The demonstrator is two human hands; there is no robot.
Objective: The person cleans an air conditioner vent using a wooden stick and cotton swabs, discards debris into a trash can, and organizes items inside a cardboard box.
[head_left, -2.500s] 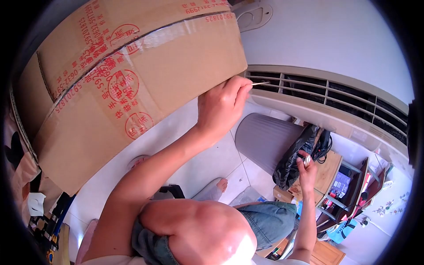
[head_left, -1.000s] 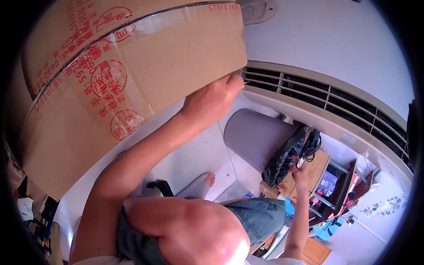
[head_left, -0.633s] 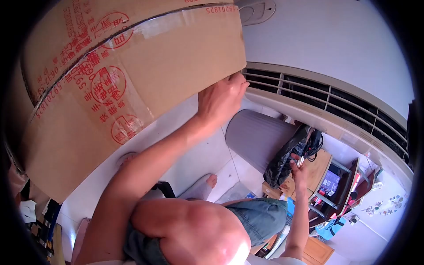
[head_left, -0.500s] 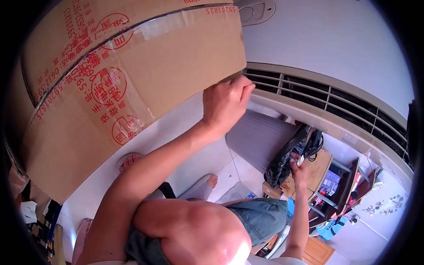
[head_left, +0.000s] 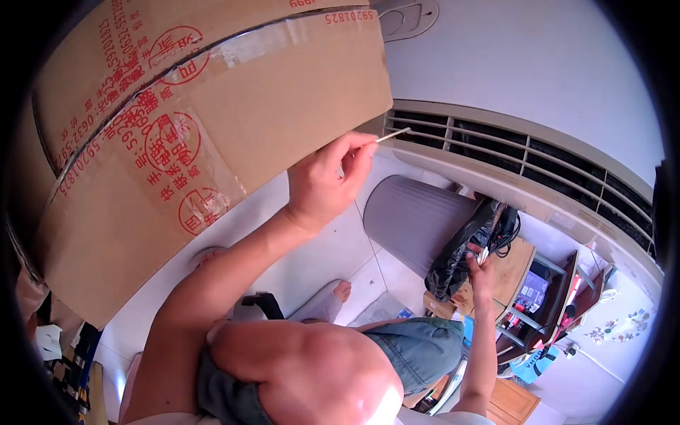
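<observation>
Between the fingertips of my left hand [head_left: 329, 177] is a cotton swab [head_left: 392, 134], its darkened tip pointing at the slats of a beige vent grille [head_left: 524, 152]. The tip lies at or just in front of the slats; contact is unclear. Dark gaps show behind the bars. Lower right, my right hand [head_left: 482, 273] is closed on a small bunch of white sticks [head_left: 483, 256] that look like more swabs. It is beside the black bag [head_left: 453, 262] at the mouth of a grey bin [head_left: 414, 205].
A large cardboard box [head_left: 297, 92] with red print and clear tape fills the upper left, close to my left hand. My bent knee [head_left: 304, 361] is in the lower middle. Black cables [head_left: 504, 230] and a cluttered shelf [head_left: 531, 304] stand at the right.
My left hand has drawn back left and down from the grille, and the swab in its fingers now shows. My right hand has stayed almost still.
</observation>
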